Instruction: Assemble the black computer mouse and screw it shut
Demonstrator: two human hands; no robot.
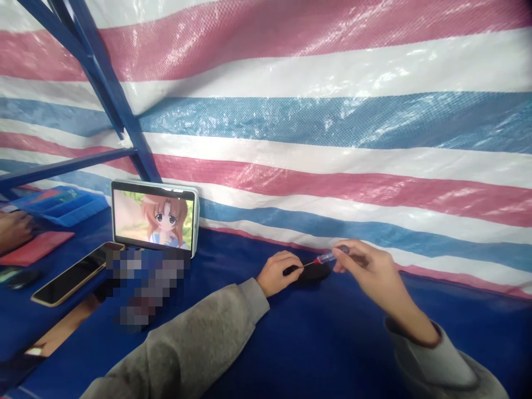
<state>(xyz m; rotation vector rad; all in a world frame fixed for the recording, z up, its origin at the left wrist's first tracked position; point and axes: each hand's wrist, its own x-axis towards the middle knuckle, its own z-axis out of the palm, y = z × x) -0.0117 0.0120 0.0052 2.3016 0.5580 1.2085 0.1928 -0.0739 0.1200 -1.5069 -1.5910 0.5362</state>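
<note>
1. While our right hand (363, 266) closes its fingers round the small screwdriver (326, 258), our left thumb and fingers (282, 271) nearly meet at its tip — whether they hold anything, we cannot tell.
2. The dark object (315, 272) lies just beside, far on the blue surface (311, 343); work seems under way, but done and left don't show.
3. Left, we have a screen (153, 219).

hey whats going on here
A person in grey sleeves holds what looks like a small screwdriver in the right hand. The left hand is at its tip, beside a dark item on the blue surface. A tablet or phone stands upright, showing a cartoon. At the far left is another person's hand.
</note>
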